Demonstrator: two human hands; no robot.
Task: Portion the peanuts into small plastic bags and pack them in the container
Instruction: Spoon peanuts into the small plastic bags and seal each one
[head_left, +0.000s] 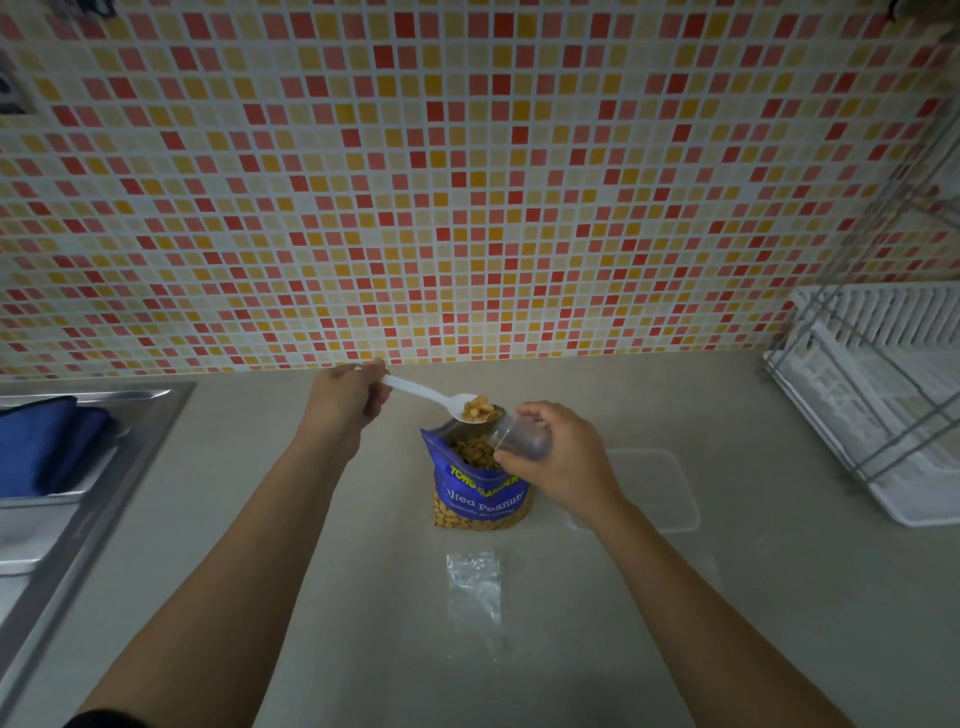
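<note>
fingers (375, 396) of the left hand (343, 402) pinch a spoon (415, 389) of peanuts (480, 408) at the mouth of a clear bag (519, 441) gripped by the right hand (563, 460).
largest to smallest, on the counter (249, 519): the container (670, 499) sits right of the pouch (480, 493), with no filled bag seen in it; the open pouch stands between the hands, peanuts visible inside; a spare bag (474, 587) lies flat and empty nearer the viewer; the held bag is tilted over the pouch, apparently holding no peanuts yet; the loaded spoon is at its rim, contact unclear. judged stage: early, the first portion about to go in; filling, closing and packing are all left.
</note>
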